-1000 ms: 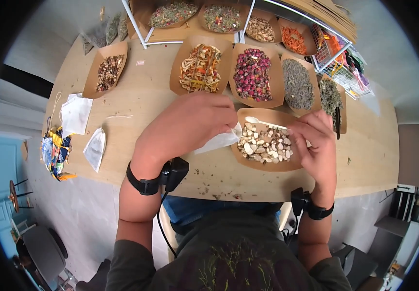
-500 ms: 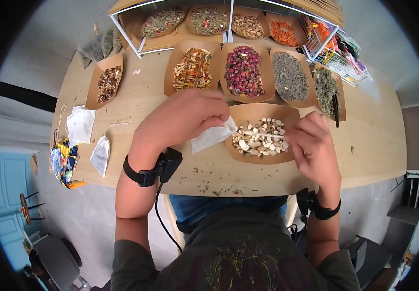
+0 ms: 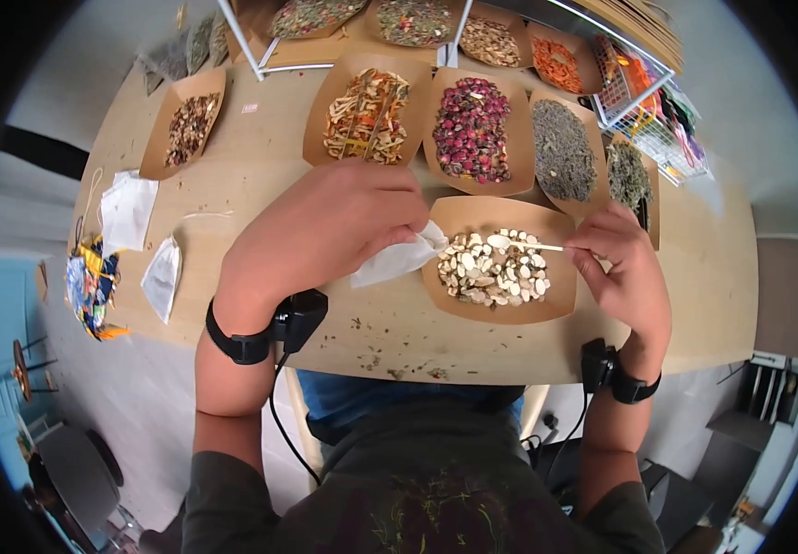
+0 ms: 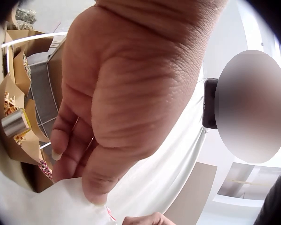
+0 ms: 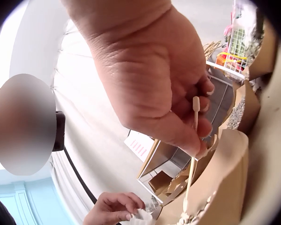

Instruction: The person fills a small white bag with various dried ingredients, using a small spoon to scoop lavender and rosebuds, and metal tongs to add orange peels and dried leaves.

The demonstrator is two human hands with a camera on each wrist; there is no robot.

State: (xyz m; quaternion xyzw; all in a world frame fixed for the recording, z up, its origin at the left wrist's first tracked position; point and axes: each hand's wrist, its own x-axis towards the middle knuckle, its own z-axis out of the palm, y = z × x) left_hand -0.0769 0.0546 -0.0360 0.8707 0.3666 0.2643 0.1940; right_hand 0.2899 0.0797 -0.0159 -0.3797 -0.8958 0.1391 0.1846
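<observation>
A white drawstring pouch (image 3: pixel 385 265) is pinched between the thumb and fingers of my left hand (image 3: pixel 330 222), at the left edge of a brown paper tray (image 3: pixel 459 210). Pale, thin dried slices (image 3: pixel 491 277) lie in that tray. From its right side my right hand (image 3: pixel 622 268) pinches a small light spoon (image 3: pixel 542 246) by the handle, its bowl over the slices. In the right wrist view the spoon's handle (image 5: pixel 195 119) passes between thumb and fingers. The left wrist view shows the pouch's cloth (image 4: pixel 61 204) below my left thumb.
Behind stand trays of orange-white peel strips (image 3: pixel 367 115) with tongs, rosebuds (image 3: pixel 473 129), grey-purple buds (image 3: pixel 563 148) and green herbs (image 3: pixel 630 175). At the left are a filled pouch (image 3: pixel 161 279), flat pouches (image 3: pixel 128 210) and patterned cloth bags (image 3: pixel 94 288). A white-framed rack (image 3: pixel 242 37) stands behind.
The spoon's bowl has gone from the tray's upper left, near the pouch, to over the slices. Both hands keep their grips. The head view has shifted slightly.
</observation>
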